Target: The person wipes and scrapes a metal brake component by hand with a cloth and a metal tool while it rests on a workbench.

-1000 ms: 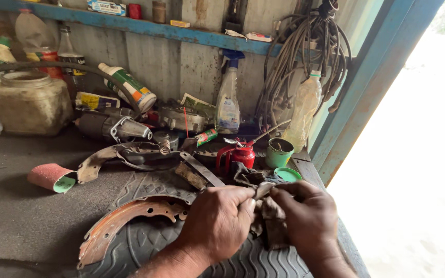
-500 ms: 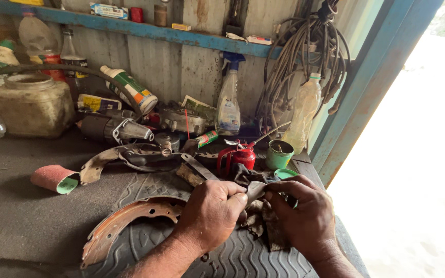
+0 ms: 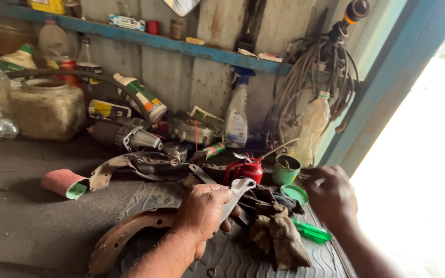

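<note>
Since earlier frame, hands parted: right hand (image 3: 330, 198) lifted off toward 2 o'clock, empty, fingers loose. Left hand (image 3: 202, 211) clamped on flat metal wrench (image 3: 235, 195), long axis toward 1 o'clock, over tyre tread (image 3: 233, 255). Greasy rag (image 3: 276, 231) between hands.

Daylight from right doorway, blown out; bench dim; right hand (image 3: 330, 198) motion-blurred.

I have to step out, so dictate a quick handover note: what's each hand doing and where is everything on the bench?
Left hand: gripping a flat metal wrench over the rubber mat.
Right hand: empty, open, raised near the green lid and green cup.
Rusty brake shoe lies on the mat by the left wrist; dirty rag and green-handled tool sit between the hands; red oil can behind.
Done or left: cannot tell from this view.
</note>
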